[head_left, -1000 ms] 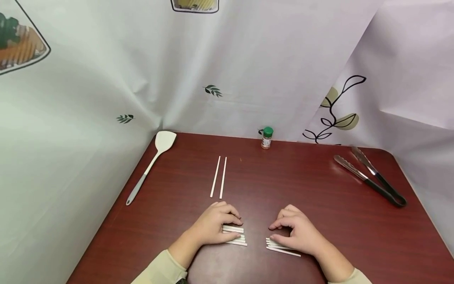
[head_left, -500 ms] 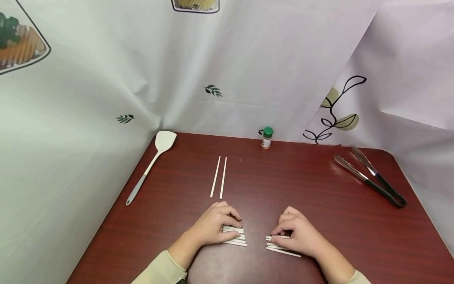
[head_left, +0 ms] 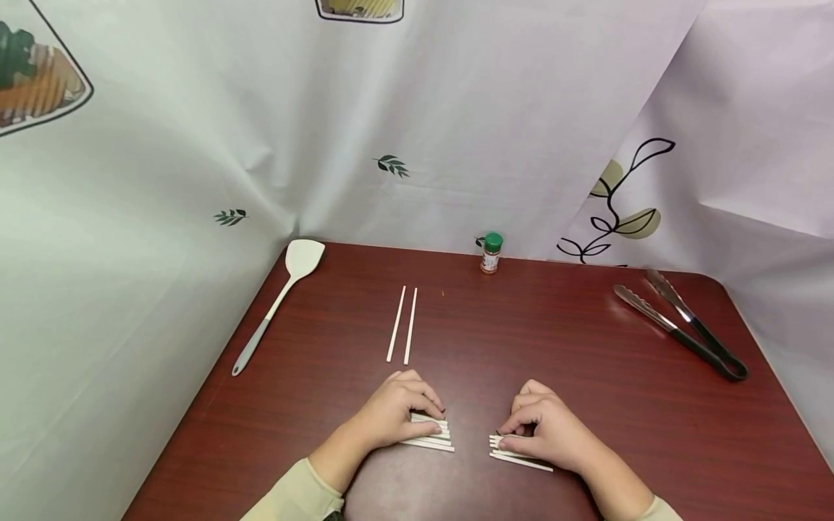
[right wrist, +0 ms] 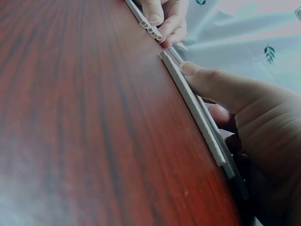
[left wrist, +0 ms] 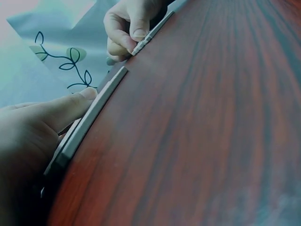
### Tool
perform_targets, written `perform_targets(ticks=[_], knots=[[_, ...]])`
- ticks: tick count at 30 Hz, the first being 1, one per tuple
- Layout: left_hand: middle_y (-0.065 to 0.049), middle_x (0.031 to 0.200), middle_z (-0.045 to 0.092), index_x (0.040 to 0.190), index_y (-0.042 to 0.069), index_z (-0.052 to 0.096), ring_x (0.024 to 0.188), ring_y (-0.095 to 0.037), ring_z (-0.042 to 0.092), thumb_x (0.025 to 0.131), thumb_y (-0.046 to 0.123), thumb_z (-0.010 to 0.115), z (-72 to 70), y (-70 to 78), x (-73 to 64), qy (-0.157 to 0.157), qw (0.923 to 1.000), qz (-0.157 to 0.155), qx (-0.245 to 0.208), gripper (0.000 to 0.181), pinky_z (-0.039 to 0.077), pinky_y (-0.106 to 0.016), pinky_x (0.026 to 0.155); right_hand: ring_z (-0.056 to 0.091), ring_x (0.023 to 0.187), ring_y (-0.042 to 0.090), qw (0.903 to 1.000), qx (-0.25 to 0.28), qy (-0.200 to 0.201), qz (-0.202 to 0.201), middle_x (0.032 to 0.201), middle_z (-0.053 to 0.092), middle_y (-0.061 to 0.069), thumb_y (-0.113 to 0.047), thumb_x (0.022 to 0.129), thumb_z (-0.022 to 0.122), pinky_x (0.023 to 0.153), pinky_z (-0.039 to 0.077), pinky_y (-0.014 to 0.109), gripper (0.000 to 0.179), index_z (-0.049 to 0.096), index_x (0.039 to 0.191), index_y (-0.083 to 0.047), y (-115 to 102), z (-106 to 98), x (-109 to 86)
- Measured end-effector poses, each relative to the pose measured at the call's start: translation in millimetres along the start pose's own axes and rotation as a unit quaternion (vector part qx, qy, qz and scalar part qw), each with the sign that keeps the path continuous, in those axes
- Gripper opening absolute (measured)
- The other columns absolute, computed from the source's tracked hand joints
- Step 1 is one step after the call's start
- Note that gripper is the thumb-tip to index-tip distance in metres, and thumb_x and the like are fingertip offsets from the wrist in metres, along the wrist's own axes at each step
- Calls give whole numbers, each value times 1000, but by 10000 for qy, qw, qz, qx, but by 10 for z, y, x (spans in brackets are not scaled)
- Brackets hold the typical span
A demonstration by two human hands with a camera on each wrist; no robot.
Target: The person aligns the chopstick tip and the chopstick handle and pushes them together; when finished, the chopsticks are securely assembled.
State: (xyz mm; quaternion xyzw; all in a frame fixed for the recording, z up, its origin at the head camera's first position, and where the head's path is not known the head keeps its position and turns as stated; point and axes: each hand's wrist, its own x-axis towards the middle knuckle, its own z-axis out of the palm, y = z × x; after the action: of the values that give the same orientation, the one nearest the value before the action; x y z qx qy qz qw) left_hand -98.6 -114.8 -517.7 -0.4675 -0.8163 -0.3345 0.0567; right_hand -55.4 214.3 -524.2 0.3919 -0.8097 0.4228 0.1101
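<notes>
My left hand [head_left: 399, 411] lies over a small row of slim white sticks [head_left: 433, 446], flat on the table. Its thumb rests on them while curled fingertips touch the far side, as the right wrist view also shows. To the right, my right hand [head_left: 546, 427] pinches some of a second row of white sticks [head_left: 498, 441] between thumb and index finger. One stick [head_left: 531, 463] of that row lies slightly askew at the near side. The palms hide the outer ends of both rows. Two more white sticks [head_left: 395, 324] lie side by side, pointing away, beyond the left hand.
A white spatula [head_left: 303, 259] with a grey handle lies along the left edge of the dark red table [head_left: 521, 333]. A green-capped spice bottle [head_left: 491, 253] stands at the back. Metal tongs [head_left: 680, 325] with black handles lie spread at the right. Printed white sheets surround the table.
My right index finger has come down from above the right row of sticks to meet them near the thumb. The left hand's fingers have drawn in slightly over its row; the other things stay put.
</notes>
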Motion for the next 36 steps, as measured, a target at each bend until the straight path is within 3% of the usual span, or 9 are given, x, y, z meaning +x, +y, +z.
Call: perform_targets(ticks=[3, 11, 16, 25, 31, 36], knots=[[21, 103, 75, 93, 27, 86, 96, -1, 59, 83, 29, 92, 1, 11, 2, -111, 9997, -196, -102, 13, 44, -31, 92, 46, 82, -2, 10000, 37, 6, 49, 75, 57, -27, -17, 70, 99, 72, 40, 15, 28, 83, 84, -34, -4, -1, -5], [23, 102, 73, 89, 29, 83, 95, 1, 57, 82, 30, 91, 43, -18, -12, 52, 10000, -57, 0, 11, 45, -32, 92, 50, 84, 0, 9995, -260, 103, 142, 78, 60, -24, -21, 69, 101, 74, 41, 15, 30, 79, 87, -32, -16, -19, 0], [24, 101, 73, 86, 29, 81, 94, 0, 57, 83, 29, 90, 50, -13, 2, 76, 9999, -29, 84, 10, 45, -32, 89, 52, 86, 2, 9995, -241, 147, 104, 80, 62, -24, -20, 68, 101, 77, 41, 16, 32, 75, 80, -35, -13, -28, 1], [24, 100, 73, 86, 27, 80, 93, 0, 57, 85, 28, 89, 36, 3, 4, 102, 9999, -53, 116, 9, 45, -31, 87, 48, 88, 2, 9988, -286, 8, 386, 78, 58, -23, -23, 71, 99, 78, 37, 16, 33, 70, 77, -37, -72, -27, 18], [23, 101, 73, 87, 27, 80, 94, 0, 58, 86, 28, 88, 40, -7, 3, 142, 9999, -39, 89, 8, 44, -31, 87, 46, 87, 1, 9982, -545, 28, 264, 77, 54, -23, -22, 73, 97, 79, 33, 16, 35, 65, 78, -36, -74, -13, 28], [23, 100, 73, 87, 27, 80, 94, -1, 59, 87, 28, 87, 46, -6, 7, 153, 9998, -51, 79, 7, 45, -31, 87, 50, 85, 2, 9983, -502, 193, 244, 83, 58, -23, -17, 81, 93, 77, 37, 15, 32, 65, 84, -34, -53, -14, 22]])
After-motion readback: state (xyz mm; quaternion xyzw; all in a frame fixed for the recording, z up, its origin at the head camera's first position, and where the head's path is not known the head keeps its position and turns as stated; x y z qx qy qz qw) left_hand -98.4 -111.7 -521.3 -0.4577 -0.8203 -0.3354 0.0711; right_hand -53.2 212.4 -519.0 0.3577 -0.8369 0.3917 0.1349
